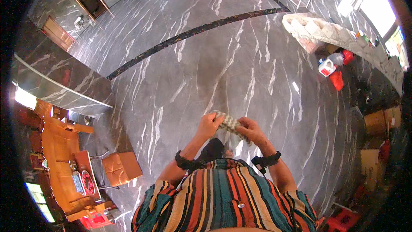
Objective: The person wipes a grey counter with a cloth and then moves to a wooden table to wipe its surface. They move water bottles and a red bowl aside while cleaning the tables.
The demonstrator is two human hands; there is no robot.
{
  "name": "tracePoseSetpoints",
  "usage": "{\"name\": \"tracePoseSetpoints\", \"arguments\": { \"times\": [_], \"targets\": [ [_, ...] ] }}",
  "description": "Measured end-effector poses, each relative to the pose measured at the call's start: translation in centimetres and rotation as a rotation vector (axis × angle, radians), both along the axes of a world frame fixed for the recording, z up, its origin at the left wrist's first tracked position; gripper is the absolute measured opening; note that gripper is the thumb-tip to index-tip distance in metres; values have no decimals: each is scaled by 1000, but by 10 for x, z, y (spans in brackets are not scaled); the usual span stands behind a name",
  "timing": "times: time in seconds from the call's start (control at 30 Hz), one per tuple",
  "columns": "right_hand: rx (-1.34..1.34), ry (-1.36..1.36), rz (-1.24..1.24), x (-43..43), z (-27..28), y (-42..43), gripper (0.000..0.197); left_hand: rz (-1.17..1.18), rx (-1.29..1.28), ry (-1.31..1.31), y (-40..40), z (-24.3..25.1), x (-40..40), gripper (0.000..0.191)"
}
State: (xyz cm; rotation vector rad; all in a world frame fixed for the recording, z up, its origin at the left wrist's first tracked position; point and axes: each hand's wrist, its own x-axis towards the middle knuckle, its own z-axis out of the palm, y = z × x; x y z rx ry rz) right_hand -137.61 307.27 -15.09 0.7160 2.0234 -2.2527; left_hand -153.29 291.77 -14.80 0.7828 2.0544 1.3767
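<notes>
A folded or rolled piece of grey-green and white patterned fabric [229,123] is held between both hands in front of the body, above the marbled floor. My left hand [208,125] grips its upper left end, thumb and fingers pinched together. On the other side, my right hand [252,130] holds the fabric near its right edge. The lower right end hangs a little below the right fingers. Black straps with small devices circle both forearms. What exactly the fabric piece is, I cannot tell.
At the left stand a wooden bench [59,154], a small table [87,161] with a tray and a brown cushioned stool [122,169]. A stone-like counter [341,33] curves at the upper right, with a white jug [326,68] and red bags beside it. Cardboard boxes [375,122] sit at the right.
</notes>
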Motion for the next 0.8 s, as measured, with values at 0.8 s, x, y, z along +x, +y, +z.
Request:
{"name": "tracePoseSetpoints", "arguments": {
  "times": [0.8],
  "targets": [
    [380,200,-85,-418,4,480,39,-28,309,-9,564,16,-428,35]
  ]
}}
